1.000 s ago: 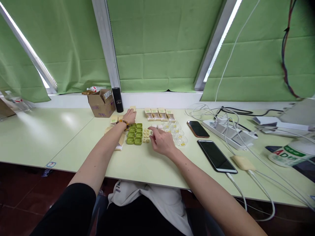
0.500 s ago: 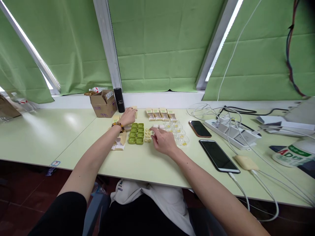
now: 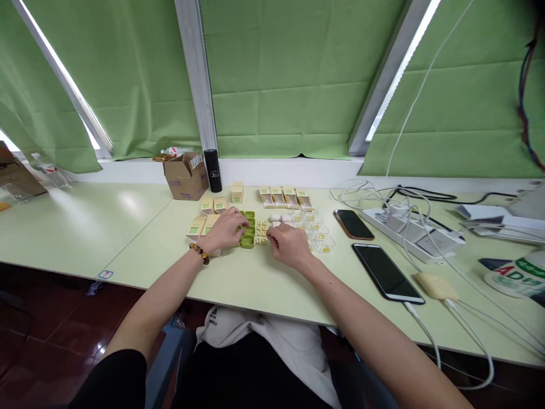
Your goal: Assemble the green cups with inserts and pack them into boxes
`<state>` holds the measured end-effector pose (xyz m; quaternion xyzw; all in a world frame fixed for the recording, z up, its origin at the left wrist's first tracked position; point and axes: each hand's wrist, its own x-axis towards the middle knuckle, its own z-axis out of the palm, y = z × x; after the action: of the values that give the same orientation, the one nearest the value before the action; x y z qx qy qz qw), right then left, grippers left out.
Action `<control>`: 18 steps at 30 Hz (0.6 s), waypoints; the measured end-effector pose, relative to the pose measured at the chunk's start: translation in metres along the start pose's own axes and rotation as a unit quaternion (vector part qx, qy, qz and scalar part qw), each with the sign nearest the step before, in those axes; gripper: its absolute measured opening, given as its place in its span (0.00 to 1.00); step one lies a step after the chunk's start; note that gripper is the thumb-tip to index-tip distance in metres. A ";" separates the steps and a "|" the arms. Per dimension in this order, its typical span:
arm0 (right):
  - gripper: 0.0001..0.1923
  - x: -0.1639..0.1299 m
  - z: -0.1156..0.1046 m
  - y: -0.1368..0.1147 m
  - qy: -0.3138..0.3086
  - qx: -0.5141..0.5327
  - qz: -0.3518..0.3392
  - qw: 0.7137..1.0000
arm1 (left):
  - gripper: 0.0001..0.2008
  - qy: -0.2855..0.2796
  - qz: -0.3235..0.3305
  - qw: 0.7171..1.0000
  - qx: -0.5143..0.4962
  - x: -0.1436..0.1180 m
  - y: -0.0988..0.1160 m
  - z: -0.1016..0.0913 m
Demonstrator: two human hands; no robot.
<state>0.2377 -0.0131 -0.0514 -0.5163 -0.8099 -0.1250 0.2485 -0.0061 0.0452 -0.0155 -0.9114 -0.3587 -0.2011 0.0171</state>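
My left hand (image 3: 229, 228), with a beaded bracelet at the wrist, reaches over the left column of small green boxes (image 3: 247, 241). Its fingers curl onto a box there, partly hiding that column. Just right of the boxes lie rows of small yellow pieces (image 3: 261, 232). My right hand (image 3: 290, 244) is beside these, thumb and fingertips pinched together; whatever is between them is too small to make out. Small white cylinders (image 3: 275, 218) lie beyond its knuckles. Clear plastic cups (image 3: 320, 237) with yellow bits inside stand to its right.
Opened cream cartons (image 3: 284, 197) line the back, with more cartons (image 3: 195, 230) left of the green boxes. A cardboard box (image 3: 186, 177) and black bottle (image 3: 213, 171) stand behind. Two phones (image 3: 387, 272), a power strip (image 3: 413, 234) and cables occupy the right.
My left hand has come back from the carton at the rear to the green boxes, leaving that carton standing. My right hand's fingers have drawn together by the yellow pieces. The view shifted slightly.
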 end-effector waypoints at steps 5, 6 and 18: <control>0.10 0.002 -0.002 0.000 -0.023 -0.025 -0.022 0.999 | 0.05 -0.051 0.049 0.997 0.025 -0.004 0.007 -0.011; 0.09 0.002 -0.002 0.000 -0.025 -0.026 -0.029 0.999 | 0.06 -0.062 0.058 0.996 0.035 -0.005 0.008 -0.013; 0.07 0.001 0.008 -0.003 -0.012 -0.008 -0.044 0.999 | 0.11 -0.099 0.111 0.986 0.070 -0.006 0.016 -0.001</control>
<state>0.2323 -0.0101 -0.0574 -0.4839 -0.8335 -0.1359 0.2293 0.0003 0.0291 -0.0154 -0.9574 -0.2688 -0.0807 0.0674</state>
